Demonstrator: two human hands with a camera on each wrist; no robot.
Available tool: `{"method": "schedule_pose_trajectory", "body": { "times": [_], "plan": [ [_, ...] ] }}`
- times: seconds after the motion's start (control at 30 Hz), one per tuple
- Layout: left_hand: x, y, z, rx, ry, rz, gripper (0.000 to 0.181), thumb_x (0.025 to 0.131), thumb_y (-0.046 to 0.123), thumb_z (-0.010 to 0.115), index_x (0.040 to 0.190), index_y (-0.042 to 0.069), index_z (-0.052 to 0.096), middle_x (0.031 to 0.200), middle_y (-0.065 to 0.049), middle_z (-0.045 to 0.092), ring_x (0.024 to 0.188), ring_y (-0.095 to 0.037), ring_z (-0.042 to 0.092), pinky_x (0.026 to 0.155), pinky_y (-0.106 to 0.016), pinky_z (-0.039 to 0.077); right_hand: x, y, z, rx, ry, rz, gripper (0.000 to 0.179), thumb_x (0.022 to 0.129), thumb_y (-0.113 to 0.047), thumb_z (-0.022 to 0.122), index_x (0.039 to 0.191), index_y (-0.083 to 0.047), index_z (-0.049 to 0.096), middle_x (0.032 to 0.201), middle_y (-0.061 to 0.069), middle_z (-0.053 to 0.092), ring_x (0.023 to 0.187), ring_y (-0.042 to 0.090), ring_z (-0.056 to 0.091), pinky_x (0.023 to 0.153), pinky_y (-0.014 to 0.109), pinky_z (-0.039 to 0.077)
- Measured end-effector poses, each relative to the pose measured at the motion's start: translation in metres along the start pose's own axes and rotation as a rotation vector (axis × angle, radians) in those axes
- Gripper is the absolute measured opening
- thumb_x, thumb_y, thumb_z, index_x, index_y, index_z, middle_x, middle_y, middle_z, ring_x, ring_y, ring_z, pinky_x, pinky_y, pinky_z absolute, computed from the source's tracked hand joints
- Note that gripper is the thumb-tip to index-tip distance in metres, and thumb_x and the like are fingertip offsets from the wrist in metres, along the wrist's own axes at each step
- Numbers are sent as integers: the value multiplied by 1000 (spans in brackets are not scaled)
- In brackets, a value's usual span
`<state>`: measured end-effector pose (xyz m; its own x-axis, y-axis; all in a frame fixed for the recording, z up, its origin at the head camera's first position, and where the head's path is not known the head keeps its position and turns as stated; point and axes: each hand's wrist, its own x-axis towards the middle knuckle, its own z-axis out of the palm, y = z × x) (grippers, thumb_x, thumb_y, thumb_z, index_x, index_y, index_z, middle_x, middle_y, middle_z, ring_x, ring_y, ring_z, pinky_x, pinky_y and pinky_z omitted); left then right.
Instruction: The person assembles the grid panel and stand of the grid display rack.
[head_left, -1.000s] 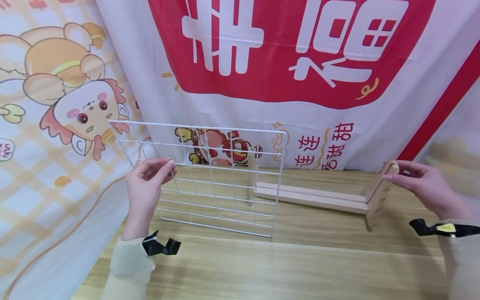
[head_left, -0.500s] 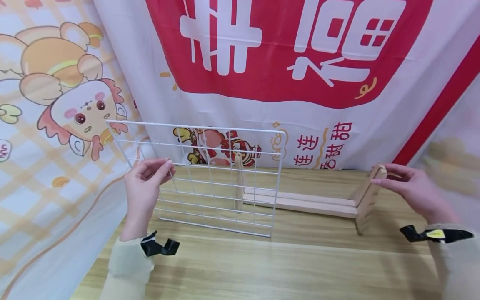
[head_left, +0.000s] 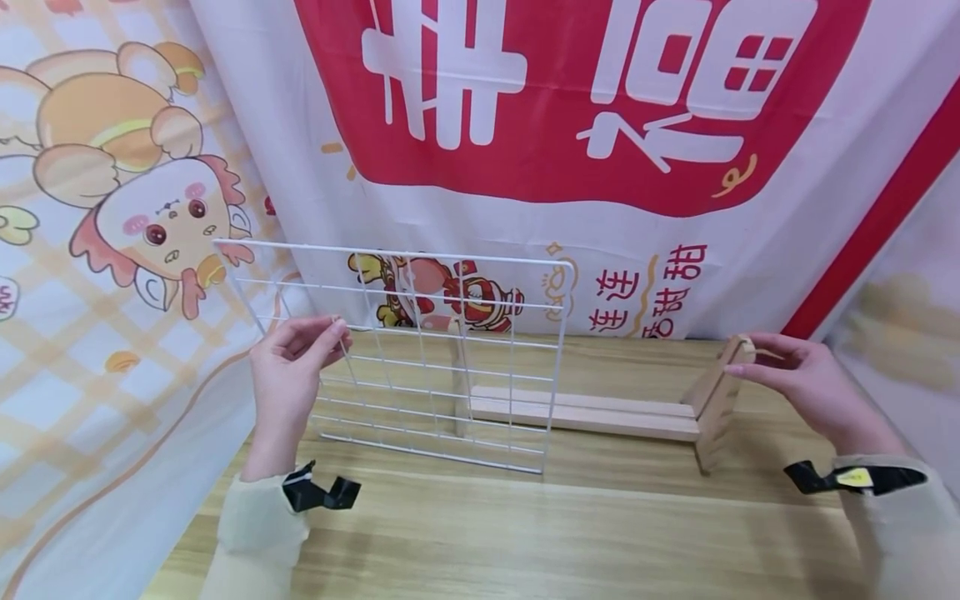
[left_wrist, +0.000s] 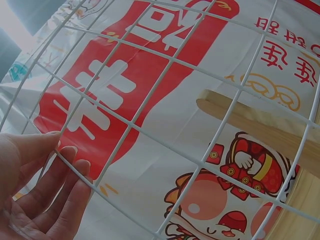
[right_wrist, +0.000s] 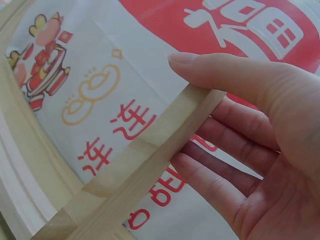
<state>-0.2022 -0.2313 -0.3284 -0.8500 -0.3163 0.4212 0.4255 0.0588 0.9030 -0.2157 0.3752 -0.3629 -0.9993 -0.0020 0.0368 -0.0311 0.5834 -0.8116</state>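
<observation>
My left hand (head_left: pixel 294 358) pinches a wire of a white wire grid panel (head_left: pixel 426 365), thumb against fingertips. The panel stands nearly upright, its lower edge at the tabletop. Behind and to the right of it is a light wooden stand (head_left: pixel 600 414), a long two-slat base between two upright end boards. Its left end board (left_wrist: pixel 270 127) shows through the mesh in the left wrist view. With thumb and fingers, my right hand (head_left: pixel 802 387) grips the top of the right end board (right_wrist: pixel 145 155); the thumb lies across its near end in the right wrist view.
Under everything lies a wood-grain tabletop (head_left: pixel 480 533). A white cloth with a large red print (head_left: pixel 555 100) hangs behind it, and a checked cartoon cloth (head_left: pixel 112 250) hangs along the left. Black straps with small mounts (head_left: pixel 322 492) sit on both wrists.
My right hand has slid the wooden stand to the left and slightly toward me, so more of it now overlaps behind the grid. The left hand and the grid have hardly moved.
</observation>
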Motion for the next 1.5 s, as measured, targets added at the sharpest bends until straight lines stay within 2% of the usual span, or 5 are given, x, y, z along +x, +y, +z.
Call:
{"method": "schedule_pose_trajectory", "body": {
  "times": [0.2,0.37,0.63,0.9,1.5],
  "plan": [
    [1,2,1,-8,-5,7,25,91,14,79,105,-5,72,97,-11,76,83,-18,73,76,-28,60,0,0,10,92,10,-103,48,95,-25,76,137,-7,61,110,-17,70,98,-1,64,78,13,52],
    [1,2,1,-20,0,1,24,90,13,79,105,-5,72,96,-11,76,82,-18,74,76,-28,61,2,-2,17,124,6,-148,45,95,-19,76,135,-5,62,109,-15,71,97,1,66,79,13,53],
    [0,1,1,-20,12,-7,23,90,12,79,105,-4,72,96,-10,76,82,-18,74,76,-28,61,2,-11,28,147,-14,-151,45,94,-20,77,134,-4,62,109,-14,71,97,3,66,80,17,54],
    [0,1,0,-18,11,-2,23,91,12,79,105,-5,72,96,-10,76,82,-18,74,76,-28,61,1,-17,32,108,-38,-117,53,93,-29,78,137,-4,59,114,-12,69,100,3,65,81,17,54],
    [-2,4,2,-18,14,-17,23,90,12,79,105,-5,73,96,-9,76,82,-17,73,76,-27,61,5,-12,41,107,-31,-95,59,95,-34,75,142,-5,56,119,-10,67,104,4,62,82,17,53]
  ]
}}
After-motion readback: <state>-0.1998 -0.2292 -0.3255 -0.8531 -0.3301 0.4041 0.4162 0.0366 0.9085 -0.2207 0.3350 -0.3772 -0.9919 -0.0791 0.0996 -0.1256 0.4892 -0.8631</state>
